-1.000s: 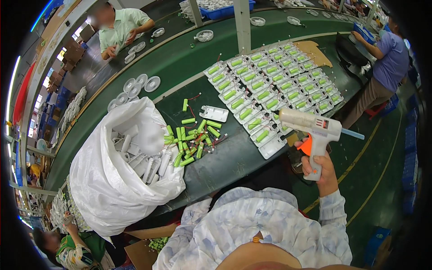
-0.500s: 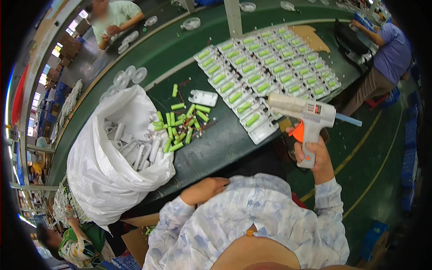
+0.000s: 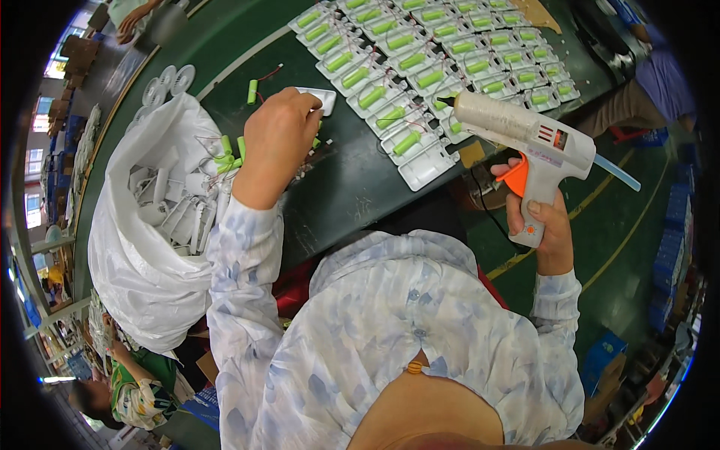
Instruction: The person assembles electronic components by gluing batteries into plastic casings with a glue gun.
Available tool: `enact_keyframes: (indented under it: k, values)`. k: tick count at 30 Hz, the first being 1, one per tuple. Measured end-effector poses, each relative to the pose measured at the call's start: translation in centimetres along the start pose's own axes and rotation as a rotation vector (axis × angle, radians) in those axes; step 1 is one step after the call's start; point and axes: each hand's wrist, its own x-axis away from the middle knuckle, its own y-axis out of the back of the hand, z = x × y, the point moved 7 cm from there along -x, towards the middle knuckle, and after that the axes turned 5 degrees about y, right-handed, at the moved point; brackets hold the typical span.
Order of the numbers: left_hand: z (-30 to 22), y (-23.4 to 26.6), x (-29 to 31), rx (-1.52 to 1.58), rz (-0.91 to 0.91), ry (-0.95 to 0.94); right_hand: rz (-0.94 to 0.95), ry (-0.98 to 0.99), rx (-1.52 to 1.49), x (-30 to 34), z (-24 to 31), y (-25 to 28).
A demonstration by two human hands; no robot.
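In my right hand [image 3: 551, 225] is a grey glue gun [image 3: 540, 187] with an orange trigger [image 3: 514, 178], its nozzle pointing left over the table. A translucent blue glue stick [image 3: 617, 172] sticks out of its back end. My left hand [image 3: 277, 142] reaches over the table, its curled fingers at a white plastic casing [image 3: 321, 99] whose left part they cover. Green battery cells [image 3: 229, 154] with thin wires lie around and partly under that hand. To the right, rows of white casings [image 3: 426, 169], most with a green cell [image 3: 406, 142] inside, cover the table.
A white sack [image 3: 135, 277] full of white plastic parts [image 3: 180, 214] stands at the left. Clear round pieces [image 3: 154, 91] lie behind it. A black cord [image 3: 487, 206] hangs below the glue gun. Other people work at the far left, far right and lower left.
My left hand has moved from my lap up and forward to the white casing. The glue gun stays in my right hand. The whole view has shifted, with the table higher in it.
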Motion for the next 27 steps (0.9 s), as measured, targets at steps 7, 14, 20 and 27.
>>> enact_keyframes:
  k: [7, 14, 20, 27]
  values:
    - [2.0, -5.4, -1.0, -0.207, 0.086, 0.051, 0.008, -0.029, -0.01, -0.3, -1.1, 0.3]
    - [5.2, -4.0, -1.1, -0.313, 0.033, 0.076, -0.048, -0.056, 0.016, 1.2, -1.3, 1.4]
    - [4.2, -0.5, 1.2, 0.013, 0.017, 0.138, -0.031, -0.083, 0.02, 1.0, -1.9, 1.3]
    - [3.3, -4.4, 0.5, -0.233, 0.166, -0.062, 0.001, -0.096, 0.026, 0.6, -1.8, 0.5]
